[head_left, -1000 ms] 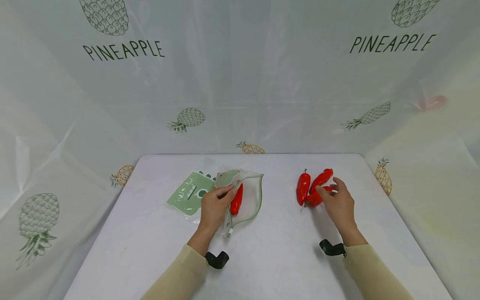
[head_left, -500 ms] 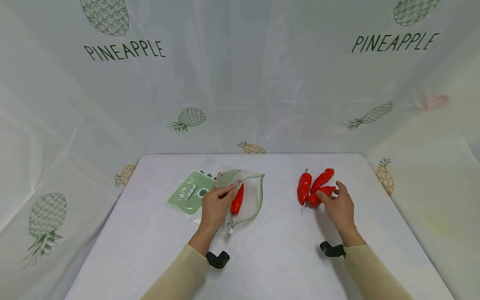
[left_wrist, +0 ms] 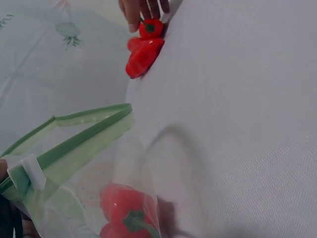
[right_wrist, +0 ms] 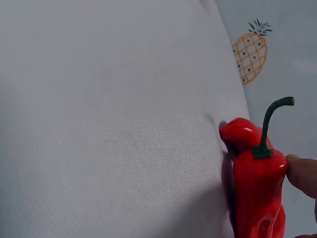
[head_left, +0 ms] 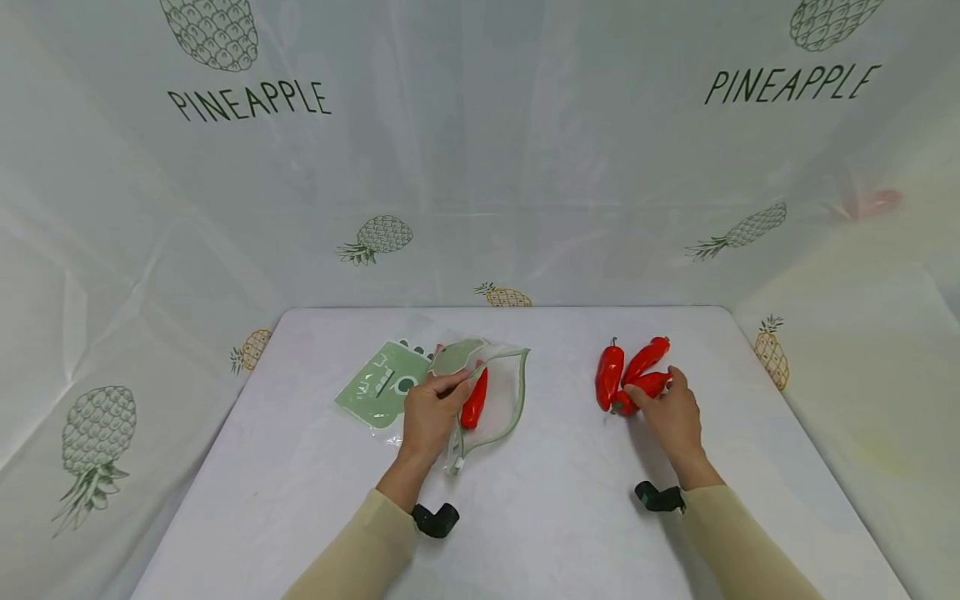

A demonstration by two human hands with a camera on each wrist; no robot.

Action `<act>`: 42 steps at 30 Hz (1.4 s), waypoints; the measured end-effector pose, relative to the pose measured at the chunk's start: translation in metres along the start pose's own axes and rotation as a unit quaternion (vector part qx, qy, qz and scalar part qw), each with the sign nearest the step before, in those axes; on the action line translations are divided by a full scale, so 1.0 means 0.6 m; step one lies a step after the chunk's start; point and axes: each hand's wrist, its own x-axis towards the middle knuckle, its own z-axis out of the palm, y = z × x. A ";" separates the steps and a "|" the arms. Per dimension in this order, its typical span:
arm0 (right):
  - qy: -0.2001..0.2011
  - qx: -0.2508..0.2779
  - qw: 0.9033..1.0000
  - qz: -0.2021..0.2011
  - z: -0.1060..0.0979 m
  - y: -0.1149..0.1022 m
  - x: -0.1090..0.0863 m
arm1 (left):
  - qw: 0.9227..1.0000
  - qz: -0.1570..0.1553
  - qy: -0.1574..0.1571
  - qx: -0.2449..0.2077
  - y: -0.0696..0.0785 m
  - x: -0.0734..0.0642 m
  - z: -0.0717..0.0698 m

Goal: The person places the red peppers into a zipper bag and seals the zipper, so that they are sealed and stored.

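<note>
My left hand (head_left: 431, 408) holds the edge of a clear zip bag (head_left: 504, 433) with green trim, its mouth spread apart. A red pepper (head_left: 473, 400) shows inside it. In the left wrist view, a white zip slider (left_wrist: 33, 171) sits at the bag's near corner, and the pepper's green stem points down. On the right, my right hand (head_left: 673, 417) pinches the nearest of three red peppers (head_left: 651, 383) between thumb and fingers. That pepper's curved green stem (right_wrist: 270, 121) stands up in the right wrist view, the thumb (right_wrist: 301, 173) against its side.
Left of the zip bag lies a flat green printed piece (head_left: 382, 387) in clear plastic. Two other red peppers, one on the left (head_left: 610, 377) and one behind (head_left: 647, 358), lie beside the pinched one. A white pineapple-print sheet (head_left: 480, 167) surrounds the white table (head_left: 555, 517).
My right hand has moved slightly left and its thumb and fingers have closed in on the nearest pepper. The left hand and the bag have stayed put.
</note>
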 end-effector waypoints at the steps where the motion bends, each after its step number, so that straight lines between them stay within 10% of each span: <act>1: -0.004 0.000 1.000 0.000 0.000 0.000 0.001 | 1.000 0.000 0.000 0.000 -0.001 0.000 0.000; 15: -0.109 0.022 0.994 0.017 -0.006 -0.003 0.018 | 1.000 -0.004 -0.004 0.002 -0.008 -0.004 -0.002; 42: -0.101 -0.002 0.995 0.007 -0.026 0.009 0.021 | 1.000 -0.017 -0.007 0.008 -0.001 -0.008 -0.002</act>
